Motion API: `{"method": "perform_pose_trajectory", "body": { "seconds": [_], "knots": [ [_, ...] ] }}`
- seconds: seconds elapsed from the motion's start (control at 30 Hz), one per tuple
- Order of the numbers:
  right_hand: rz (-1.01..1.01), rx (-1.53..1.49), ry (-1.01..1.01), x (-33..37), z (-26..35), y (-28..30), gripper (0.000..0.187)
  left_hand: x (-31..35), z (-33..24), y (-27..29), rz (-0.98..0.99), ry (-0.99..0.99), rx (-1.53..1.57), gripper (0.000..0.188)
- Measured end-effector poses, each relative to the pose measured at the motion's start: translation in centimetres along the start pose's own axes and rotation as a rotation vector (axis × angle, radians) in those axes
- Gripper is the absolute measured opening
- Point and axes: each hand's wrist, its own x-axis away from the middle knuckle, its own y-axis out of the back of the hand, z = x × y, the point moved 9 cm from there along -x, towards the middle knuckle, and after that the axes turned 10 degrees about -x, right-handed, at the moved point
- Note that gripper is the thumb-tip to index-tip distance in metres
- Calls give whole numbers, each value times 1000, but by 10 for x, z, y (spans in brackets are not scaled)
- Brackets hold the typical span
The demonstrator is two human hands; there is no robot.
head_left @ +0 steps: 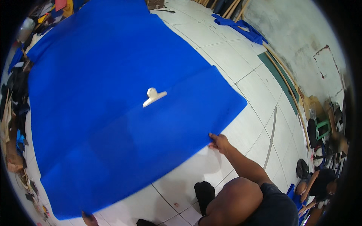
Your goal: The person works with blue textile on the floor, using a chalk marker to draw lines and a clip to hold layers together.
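Note:
A large blue fabric sheet (94, 64) is spread over the floor. Its near part lies folded back as a second layer, with a fold along the near edge. My right hand (218, 143) pinches that near edge toward the right, thumb on top. At the lower left my left hand (89, 219) is at the same edge, close to the near left corner. The frame cuts part of it off, but its fingers appear closed on the fabric. A pale wide-jawed clip (154, 98) rests on the sheet around the upper layer's far edge.
White floor tiles (245, 83) border the sheet. A thin grey strip (270, 139) lies at right, near a green sheet (281, 81) and wooden poles (290, 94). Crumpled blue cloth (245, 32) lies by the wall. Scraps (19, 98) line the left. Another person (320, 184) sits lower right.

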Motion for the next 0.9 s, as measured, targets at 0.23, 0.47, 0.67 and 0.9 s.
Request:
{"method": "perform_pose_trajectory", "body": {
  "seconds": [0.23,0.47,0.67,0.9],
  "knots": [
    [-231,-70,224,-8,37,161,48,16,8,-44,-436,20,-711,34],
    [-402,251,469,-39,146,231,60,-9,-80,-145,-501,-348,-1961,37],
    [-311,703,337,-63,164,258,36,-1,-5,-405,618,-709,-1867,43],
    [-171,938,408,-85,193,244,36,54,84,-558,912,-1020,-1901,33]
  ]
}}
